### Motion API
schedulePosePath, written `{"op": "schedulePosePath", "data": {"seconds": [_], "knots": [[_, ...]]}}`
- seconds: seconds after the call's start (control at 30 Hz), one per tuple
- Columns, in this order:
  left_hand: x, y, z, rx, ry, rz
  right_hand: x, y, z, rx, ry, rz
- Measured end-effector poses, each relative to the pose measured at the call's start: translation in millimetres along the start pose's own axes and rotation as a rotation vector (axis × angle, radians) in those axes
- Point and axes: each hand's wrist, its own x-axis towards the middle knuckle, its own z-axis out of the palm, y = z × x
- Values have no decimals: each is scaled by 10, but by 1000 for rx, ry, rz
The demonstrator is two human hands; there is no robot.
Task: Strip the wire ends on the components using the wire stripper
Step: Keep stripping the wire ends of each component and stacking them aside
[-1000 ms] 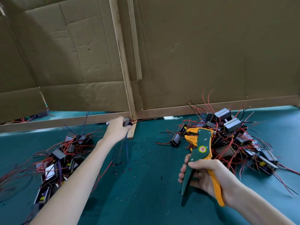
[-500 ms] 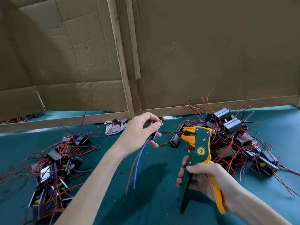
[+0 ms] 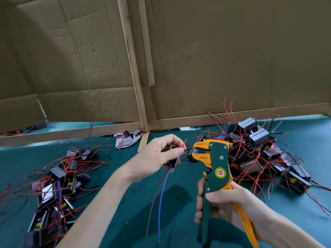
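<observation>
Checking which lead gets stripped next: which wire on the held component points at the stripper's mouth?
The black wire pinched by the left hand, aimed at the wire stripper; the red wire sticks up, the blue wire hangs down.

Dark green wire stripper [image 3: 217, 169], orange-yellow jaws and one handle, round red-yellow badge [image 3: 220, 172]. Teal desk [image 3: 125, 208], speckled with red and black bits. Black component [image 3: 172, 158] left of wire stripper, with a blue wire [image 3: 162, 197] and a red wire tip [image 3: 184, 143]. Right of wire stripper, a pile [image 3: 254, 154] of grey-black blocks with red and black leads. Plain brown cardboard [image 3: 232, 59] behind wire stripper.
</observation>
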Motion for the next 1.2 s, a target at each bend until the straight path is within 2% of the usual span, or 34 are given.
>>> {"op": "schedulePosePath", "data": {"seconds": [0.33,0.73,0.9,1.03,1.2], "knots": [[-34,50,30,-4,-91,-28,-8,33,-70,-76,-90,-4],[-37,36,-2,-28,-117,-47,-82,-1,-54,-224,61,38],[-9,-6,80,-15,-58,-49,-19,135,-46,-243,182,-78],[8,-42,89,-80,42,-55,27,57,-85,31,-9,-97],[12,-28,23,241,173,106,7,-50,-179,20,-24,-140]]}}
